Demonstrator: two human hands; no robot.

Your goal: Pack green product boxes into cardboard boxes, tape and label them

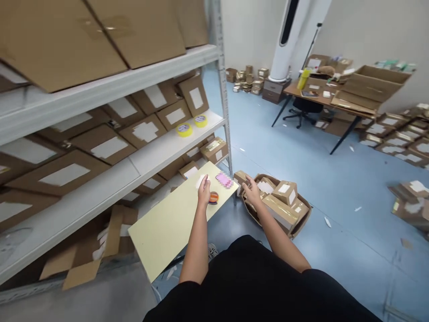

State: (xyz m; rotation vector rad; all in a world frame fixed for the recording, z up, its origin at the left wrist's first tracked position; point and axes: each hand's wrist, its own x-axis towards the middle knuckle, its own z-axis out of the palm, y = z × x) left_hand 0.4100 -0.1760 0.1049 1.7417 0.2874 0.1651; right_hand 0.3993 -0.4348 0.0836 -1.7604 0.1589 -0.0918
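Observation:
My left hand [203, 193] is over the pale yellow tabletop [164, 228], fingers stretched forward, with nothing visible in it. Close beside it lies an orange-and-dark round roll [213, 197], partly covered by the hand. A small white paper [200, 180] is just beyond my left fingertips; whether they touch it I cannot tell. At the table's far corner lies a flat pink item [224, 180], partly blurred out. My right hand [252, 191] hangs in the air right of that corner, fingers apart and loosely curved, holding nothing. Below it stands an open carton [303, 223] of small taped boxes [284, 191].
To the left, a metal shelf rack [140, 167] carries labelled cardboard boxes and two yellow tape rolls [184, 129]. An open carton [114, 237] sits low beside the table. A cluttered desk [293, 89] and an office chair [300, 114] stand farther back, with stacked boxes [390, 129] on the right.

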